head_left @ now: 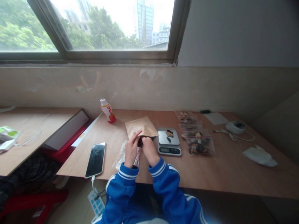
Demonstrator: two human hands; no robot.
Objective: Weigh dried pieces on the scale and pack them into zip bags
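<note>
A brown kraft paper bag (141,125) lies on the table with its dark mouth facing me. My left hand (131,151) grips the bag's near edge, fingers resting on the paper. At the opening is my right hand (149,150), knuckles bent and fingertips hidden inside the bag. Just right of the bag stands a kitchen scale (161,140); its plate carries a light-brown piece with a dark edge (169,133) and a small dark piece (168,140). Beneath and beside my left hand lies a crumpled clear plastic bag (120,157).
Several clear zip bags (201,146) of dark and pale dried pieces lie right of the scale. A phone (95,160) on a cable lies left, a red-and-white bottle (107,111) behind it. Farther right are a white dome camera (235,127) and a crumpled white item (260,156).
</note>
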